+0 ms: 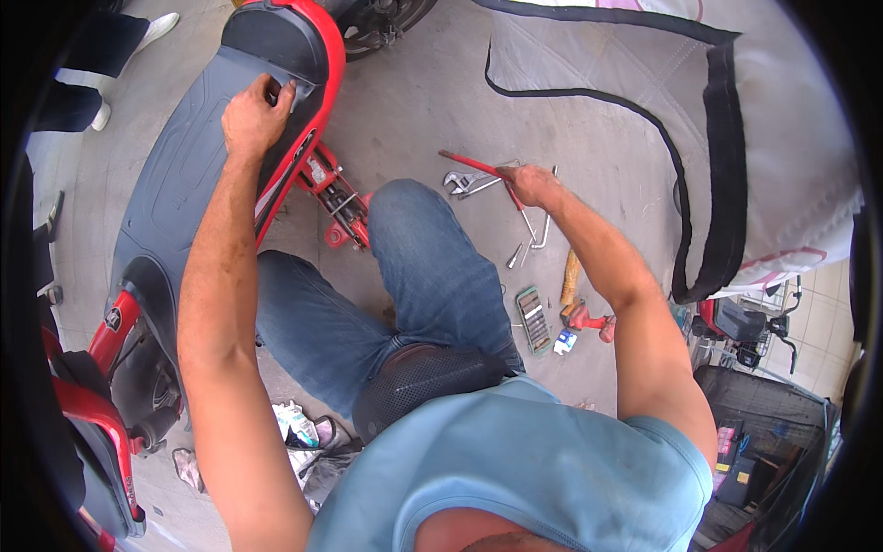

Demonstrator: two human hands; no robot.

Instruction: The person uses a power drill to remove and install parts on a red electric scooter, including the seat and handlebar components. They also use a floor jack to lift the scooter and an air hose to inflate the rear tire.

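My left hand (258, 115) rests over the dark grey footboard (175, 156) of a red scooter (317, 97). Its fingers are curled and pressed together near the footboard's edge, and what they grip, if anything, is hidden. On the other side, my right hand (533, 187) is closed around one end of a long, thin red tool (471, 163), just above the floor. Its exact kind is unclear. An adjustable wrench (457, 182) lies under that tool. Close by are a red-handled screwdriver (517, 204) and a bent L-shaped wrench (544, 232).
A red floor jack (342, 207) stands against the scooter's side. Near my knee lie an open bit case (533, 320), a red power tool (586, 320) and a yellow-brown rod (570, 278). A grey cover (598, 55) hangs at right. People's legs (78, 106) stand at far left.
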